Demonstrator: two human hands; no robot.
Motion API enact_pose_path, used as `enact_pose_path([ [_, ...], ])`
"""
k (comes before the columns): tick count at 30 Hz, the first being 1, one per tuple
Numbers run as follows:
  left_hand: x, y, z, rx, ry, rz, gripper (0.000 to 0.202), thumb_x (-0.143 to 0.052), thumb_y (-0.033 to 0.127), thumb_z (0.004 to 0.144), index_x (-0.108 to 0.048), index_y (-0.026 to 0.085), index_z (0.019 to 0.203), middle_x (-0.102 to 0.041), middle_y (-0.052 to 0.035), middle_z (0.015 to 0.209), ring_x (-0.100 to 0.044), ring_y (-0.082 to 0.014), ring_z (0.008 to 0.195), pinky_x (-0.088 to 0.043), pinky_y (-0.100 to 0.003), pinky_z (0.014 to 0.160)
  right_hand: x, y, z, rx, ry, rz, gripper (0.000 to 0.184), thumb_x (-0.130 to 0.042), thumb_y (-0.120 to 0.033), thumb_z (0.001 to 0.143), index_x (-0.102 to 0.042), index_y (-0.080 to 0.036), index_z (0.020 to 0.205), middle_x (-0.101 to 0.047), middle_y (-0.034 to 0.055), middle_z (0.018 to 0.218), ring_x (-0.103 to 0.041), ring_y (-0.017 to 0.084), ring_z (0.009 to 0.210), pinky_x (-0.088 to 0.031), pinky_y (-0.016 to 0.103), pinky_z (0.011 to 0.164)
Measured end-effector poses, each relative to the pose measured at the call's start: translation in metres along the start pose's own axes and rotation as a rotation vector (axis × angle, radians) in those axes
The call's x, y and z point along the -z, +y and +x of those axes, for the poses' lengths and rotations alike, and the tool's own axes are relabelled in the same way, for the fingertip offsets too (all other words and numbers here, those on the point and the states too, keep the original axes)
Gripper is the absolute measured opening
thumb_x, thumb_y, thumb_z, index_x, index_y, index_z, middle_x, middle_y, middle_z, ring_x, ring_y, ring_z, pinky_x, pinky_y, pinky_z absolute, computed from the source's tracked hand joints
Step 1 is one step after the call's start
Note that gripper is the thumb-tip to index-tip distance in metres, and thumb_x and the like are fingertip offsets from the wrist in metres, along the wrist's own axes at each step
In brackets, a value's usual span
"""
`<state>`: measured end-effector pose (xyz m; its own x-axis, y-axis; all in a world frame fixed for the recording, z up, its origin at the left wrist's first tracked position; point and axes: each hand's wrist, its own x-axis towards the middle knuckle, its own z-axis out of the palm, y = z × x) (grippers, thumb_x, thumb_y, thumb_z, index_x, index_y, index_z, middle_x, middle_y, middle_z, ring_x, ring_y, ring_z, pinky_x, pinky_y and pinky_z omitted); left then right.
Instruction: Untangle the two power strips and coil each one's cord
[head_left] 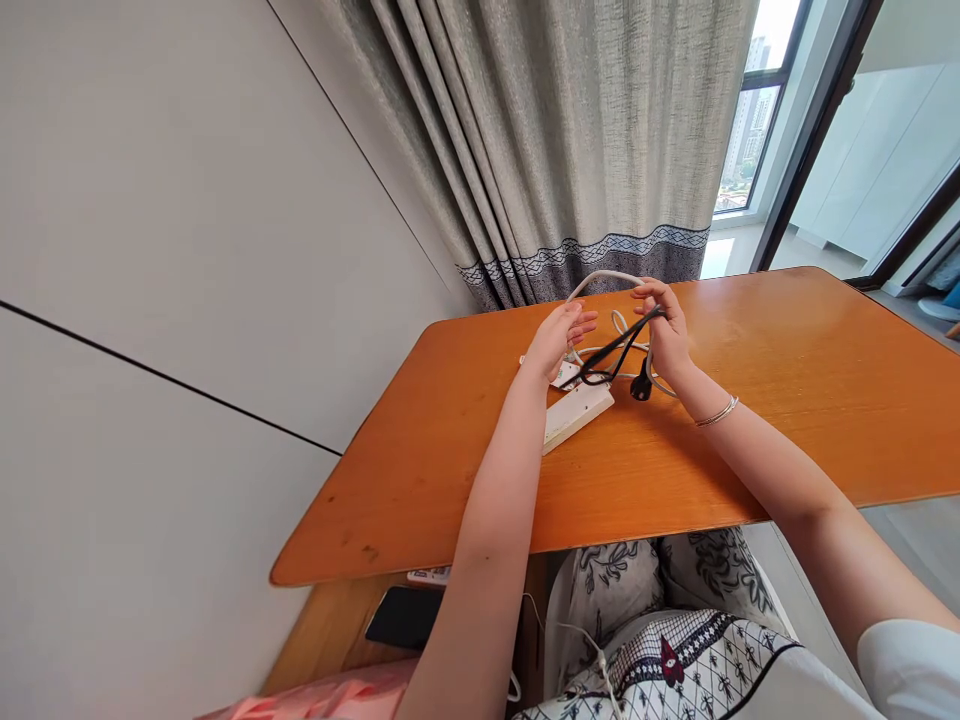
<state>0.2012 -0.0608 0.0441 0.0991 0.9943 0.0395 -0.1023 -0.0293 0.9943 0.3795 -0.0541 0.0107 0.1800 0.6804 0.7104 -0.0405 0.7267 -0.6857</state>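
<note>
My left hand [561, 338] is over the table with its fingers stretched out, beside a white cable [606, 274]. That cable arches from behind the left fingers across to my right hand [667, 325], whose fingers are curled round it and a black cable [622, 335]. The black cable hangs in a loop, and a black plug [641, 385] is below the right hand. Under the left wrist lies a white power strip [577, 412], partly hidden by the forearm. Another white piece [565, 374] sits just behind it; its kind is unclear. More white cable curls behind the hands.
The orange-brown wooden table [787, 400] has rounded corners and stands against a pale wall [187, 250]. A grey curtain [600, 130] hangs at its far edge. Below the near edge, at left, a black phone [405, 616] lies on a wooden surface near a thin white cord [589, 637].
</note>
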Motion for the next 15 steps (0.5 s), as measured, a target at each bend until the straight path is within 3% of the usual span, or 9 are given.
enact_pose_path([
  [4,0.002,-0.001,-0.002,-0.005,-0.157,0.064,0.035,-0.060,0.044,0.091,-0.064,0.019,0.116,-0.072,-0.0130,0.121,-0.070,-0.0244,0.110,-0.044,-0.040,0.104,-0.005,-0.005,-0.001,-0.136,0.023,0.060,0.053,-0.035,-0.070,0.095,-0.065,-0.027,0.097,-0.067,0.0056,0.107,-0.063,0.021,0.103,-0.052,0.037,0.086],
  [10,-0.004,-0.002,-0.011,-0.032,-0.423,0.306,0.032,-0.071,0.044,0.084,-0.071,0.018,0.103,-0.073,-0.0107,0.115,-0.070,-0.0228,0.104,-0.047,-0.036,0.100,-0.005,-0.005,0.001,-0.275,-0.016,0.000,0.075,-0.015,-0.079,0.093,-0.064,-0.023,0.089,-0.068,0.0073,0.095,-0.065,0.019,0.094,-0.052,0.035,0.085],
  [15,-0.011,-0.008,-0.013,-0.044,-0.440,0.364,0.035,-0.072,0.042,0.084,-0.071,0.020,0.110,-0.073,-0.0089,0.117,-0.069,-0.0214,0.103,-0.050,-0.033,0.095,0.002,-0.005,0.004,-0.230,-0.042,-0.165,0.083,-0.007,-0.075,0.096,-0.071,-0.022,0.093,-0.067,0.0096,0.109,-0.061,0.023,0.115,-0.045,0.044,0.105],
])
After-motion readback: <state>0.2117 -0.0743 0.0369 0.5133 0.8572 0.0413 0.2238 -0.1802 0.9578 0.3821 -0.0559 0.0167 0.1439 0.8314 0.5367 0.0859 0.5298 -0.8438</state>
